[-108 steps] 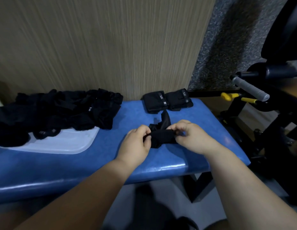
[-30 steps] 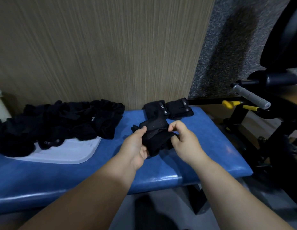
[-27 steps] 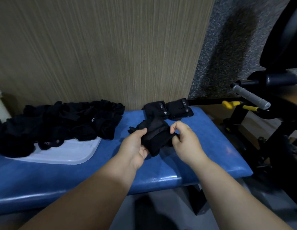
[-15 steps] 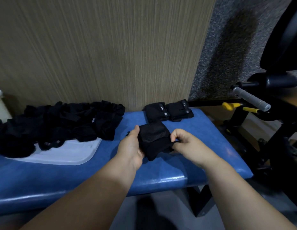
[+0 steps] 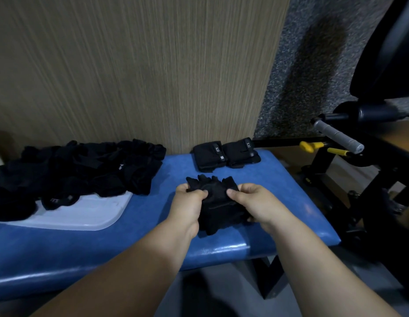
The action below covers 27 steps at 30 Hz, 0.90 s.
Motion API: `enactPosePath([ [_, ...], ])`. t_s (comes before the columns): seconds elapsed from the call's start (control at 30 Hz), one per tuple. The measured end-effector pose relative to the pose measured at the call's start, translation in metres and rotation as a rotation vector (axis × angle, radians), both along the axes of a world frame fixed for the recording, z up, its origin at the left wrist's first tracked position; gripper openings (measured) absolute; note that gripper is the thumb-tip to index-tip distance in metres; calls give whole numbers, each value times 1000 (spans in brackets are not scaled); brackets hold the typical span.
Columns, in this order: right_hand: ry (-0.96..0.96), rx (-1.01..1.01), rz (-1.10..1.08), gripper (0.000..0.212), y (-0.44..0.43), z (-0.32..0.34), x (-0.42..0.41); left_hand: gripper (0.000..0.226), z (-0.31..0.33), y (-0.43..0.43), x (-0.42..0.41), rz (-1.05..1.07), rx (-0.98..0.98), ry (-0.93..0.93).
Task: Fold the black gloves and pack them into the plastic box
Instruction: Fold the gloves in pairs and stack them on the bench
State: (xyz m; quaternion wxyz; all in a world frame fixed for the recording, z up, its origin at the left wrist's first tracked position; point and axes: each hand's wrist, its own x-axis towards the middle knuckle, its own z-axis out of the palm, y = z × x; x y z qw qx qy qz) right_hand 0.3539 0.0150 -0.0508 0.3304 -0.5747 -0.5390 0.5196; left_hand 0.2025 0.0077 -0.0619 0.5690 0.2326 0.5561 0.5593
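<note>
Above bench, glove now flattened, left hand, right hand pinching

I count two hands, my left hand and my right hand, and one black glove bundle between them; single glove or stacked pair, I cannot tell. There are two folded gloves: left folded glove, right folded glove. I see one heap of loose gloves, too tangled to count. One white plastic tray, one blue bench, two yellow handles and one grey grip to my right
</note>
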Motion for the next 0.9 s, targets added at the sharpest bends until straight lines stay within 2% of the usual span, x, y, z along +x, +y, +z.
enactPosePath([
  [0.13, -34, 68, -37, 14, 1, 2, 8, 22, -6, 8, 7, -8, 39, 128],
  [0.33, -93, 23, -63, 33, 6, -2, 18, 28, -11, 15, 13, -131, 105, 434],
  [0.4, -193, 45, -66, 25, 8, -6, 21, 41, -12, 15, 13, -180, 119, 567],
  [0.47, -346, 78, -75, 27, 10, -8, 22, 52, -12, 15, 12, -185, 132, 706],
  [0.53, -491, 115, -70, 26, 10, -8, 22, 54, -13, 13, 9, -163, 143, 811],
  [0.63, -596, 138, -76, 21, 11, -10, 21, 48, -13, 9, 4, -157, 159, 886],
  [0.73, -637, 130, -91, 28, 12, -10, 19, 41, -12, 4, 3, -206, 180, 932],
  [0.83, -637, 123, -109, 40, 12, -8, 19, 29, -9, 2, 5, -267, 226, 886],
  [0.9, -610, 128, -108, 40, 11, -8, 20, 17, -9, 2, 8, -293, 249, 852],
])
